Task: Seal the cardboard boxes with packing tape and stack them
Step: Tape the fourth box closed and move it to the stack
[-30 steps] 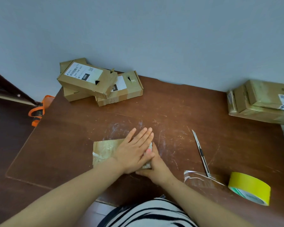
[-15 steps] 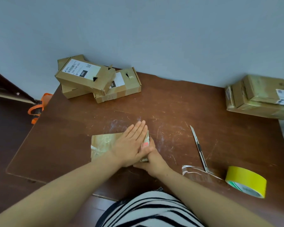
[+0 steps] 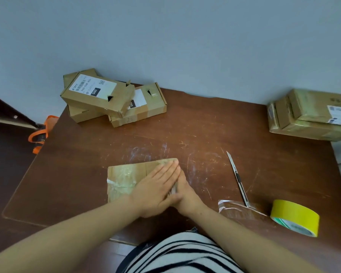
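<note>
Seen from above, a brown scratched worktop (image 3: pixel 205 125) against a grey wall. At its centre lies a flat cardboard box (image 3: pixel 126 178) with shiny tape across it. The left hand (image 3: pixel 156 192) presses flat on the box top, fingers (image 3: pixel 169 170) straight. The right hand (image 3: pixel 187 196) lies against the box's right edge, partly under the left. To the right are a slim utility knife (image 3: pixel 237 178), a loose strip of clear tape (image 3: pixel 238 209) and a yellow tape roll (image 3: pixel 295 217). A pile of labelled boxes (image 3: pixel 98 95) sits far left, and taped boxes (image 3: pixel 311 115) are stacked far right.
</note>
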Demonstrator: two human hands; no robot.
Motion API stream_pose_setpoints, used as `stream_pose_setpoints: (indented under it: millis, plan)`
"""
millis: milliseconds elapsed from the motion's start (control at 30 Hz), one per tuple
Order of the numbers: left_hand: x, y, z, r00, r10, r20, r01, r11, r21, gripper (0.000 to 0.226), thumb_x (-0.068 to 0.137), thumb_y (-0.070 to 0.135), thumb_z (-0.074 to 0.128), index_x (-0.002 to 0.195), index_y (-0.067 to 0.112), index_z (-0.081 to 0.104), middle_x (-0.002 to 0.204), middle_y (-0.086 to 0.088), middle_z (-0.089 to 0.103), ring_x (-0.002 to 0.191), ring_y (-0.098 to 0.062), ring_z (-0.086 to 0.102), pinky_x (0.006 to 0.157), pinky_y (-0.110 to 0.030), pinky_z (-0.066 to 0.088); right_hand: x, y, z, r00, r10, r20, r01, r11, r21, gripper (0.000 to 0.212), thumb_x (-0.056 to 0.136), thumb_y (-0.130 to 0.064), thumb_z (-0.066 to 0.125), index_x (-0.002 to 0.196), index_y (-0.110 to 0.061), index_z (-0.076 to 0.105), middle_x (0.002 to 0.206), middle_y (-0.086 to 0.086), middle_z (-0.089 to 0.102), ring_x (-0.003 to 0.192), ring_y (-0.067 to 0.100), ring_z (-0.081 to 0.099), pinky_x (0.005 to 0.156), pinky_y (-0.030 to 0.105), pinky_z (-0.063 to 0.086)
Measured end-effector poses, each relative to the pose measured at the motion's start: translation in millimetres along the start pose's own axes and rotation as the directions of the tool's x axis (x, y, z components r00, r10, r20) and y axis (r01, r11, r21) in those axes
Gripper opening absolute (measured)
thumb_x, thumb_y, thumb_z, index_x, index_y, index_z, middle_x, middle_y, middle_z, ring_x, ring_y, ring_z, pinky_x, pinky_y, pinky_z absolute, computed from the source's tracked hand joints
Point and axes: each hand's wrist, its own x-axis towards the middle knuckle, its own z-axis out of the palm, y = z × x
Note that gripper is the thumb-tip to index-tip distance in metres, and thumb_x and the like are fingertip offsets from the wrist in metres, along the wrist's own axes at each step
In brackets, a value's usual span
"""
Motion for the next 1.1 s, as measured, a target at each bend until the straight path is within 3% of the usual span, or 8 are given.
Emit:
stream_pose_setpoints:
  millis: [67,100,200,267,367,800,967,1100]
  plan:
    - [-13.5,-1.8,-9.5,0.994,0.100,0.035,-0.097,0.993,-0.065,0.072,0.095,0.060,0.005,0.149,0.014,-0.006,0.158,-0.003,-0.010,0.145,-0.009,-0.016,0.115,-0.020,-0.014,0.0,3.4,0.0,0.999,0.037,0.032,-0.037,0.999,-0.005,0.099,0.079,-0.032,0.065,0.152,-0.022,-0.002,0.157,0.000,0.020,0.141,0.015,0.027,0.115,0.038,0.028]
    - [-9.8,-5.9,-14.8,0.990,0.118,-0.077,-0.121,0.992,-0.033,0.067,0.100,0.052,0.015,0.151,0.008,0.009,0.159,-0.007,0.006,0.148,-0.013,0.002,0.117,-0.019,-0.003,0.2,3.6,0.0,0.999,0.045,0.026,-0.045,0.999,0.005,0.100,0.076,-0.032,0.069,0.150,-0.021,0.004,0.154,0.001,0.027,0.138,0.016,0.033,0.113,0.039,0.032]
    - [28.2,-19.2,-33.7,0.934,-0.133,-0.331,0.118,0.991,-0.064,0.051,0.103,0.033,0.031,0.146,0.005,0.034,0.153,-0.010,0.032,0.140,-0.021,0.034,0.114,-0.025,0.020,1.6,3.7,0.6,0.998,0.063,0.000,-0.063,0.998,0.027,0.103,0.069,-0.030,0.082,0.145,-0.019,0.013,0.141,-0.003,0.042,0.130,0.015,0.042,0.109,0.040,0.037]
    - [55.3,-22.7,-28.6,0.945,-0.291,-0.146,0.268,0.950,-0.158,0.051,0.103,0.040,0.028,0.146,0.013,0.037,0.150,-0.005,0.039,0.137,-0.020,0.039,0.113,-0.028,0.025,1.7,3.9,1.2,0.998,0.066,0.005,-0.066,0.998,0.012,0.113,0.069,-0.031,0.082,0.149,-0.018,0.003,0.147,-0.002,0.036,0.135,0.016,0.036,0.111,0.041,0.034]
    - [67.2,-17.5,-14.1,0.925,-0.356,-0.131,0.355,0.934,-0.028,0.047,0.101,0.048,0.026,0.115,0.019,0.060,0.104,-0.002,0.068,0.099,-0.021,0.064,0.086,-0.034,0.048,2.2,2.4,0.3,0.997,0.077,0.007,-0.077,0.997,-0.006,0.119,0.068,-0.031,0.083,0.150,-0.020,-0.002,0.149,-0.001,0.034,0.137,0.017,0.035,0.110,0.040,0.035]
    - [92.2,-6.1,-17.3,0.893,-0.416,-0.171,0.441,0.886,0.146,0.059,0.101,0.053,0.022,0.091,0.013,0.063,0.087,-0.006,0.068,0.081,-0.029,0.066,0.061,-0.030,0.038,0.5,-1.1,-2.4,0.996,0.093,-0.002,-0.092,0.986,-0.142,0.115,0.072,-0.035,0.080,0.151,-0.013,-0.001,0.150,0.006,0.034,0.136,0.023,0.037,0.110,0.040,0.034]
    - [80.0,-29.3,-8.0,0.819,-0.405,-0.406,0.483,0.869,0.109,0.054,0.077,0.049,0.068,0.040,0.015,0.048,0.033,-0.001,0.044,0.025,-0.022,0.043,0.038,-0.018,0.022,5.5,1.6,2.4,0.995,0.099,0.009,-0.096,0.981,-0.169,0.119,0.072,-0.040,0.080,0.151,-0.016,-0.005,0.156,0.004,0.024,0.142,0.019,0.027,0.114,0.043,0.027]
    - [81.1,-26.1,-3.0,0.821,-0.365,-0.438,0.431,0.901,0.057,0.062,0.094,0.056,0.040,0.047,0.017,0.055,0.037,0.002,0.049,0.029,-0.020,0.049,0.035,-0.017,0.028,2.7,0.0,1.7,0.994,0.106,0.014,-0.102,0.979,-0.177,0.119,0.073,-0.040,0.079,0.151,-0.017,-0.008,0.158,0.000,0.019,0.144,0.016,0.021,0.117,0.043,0.020]
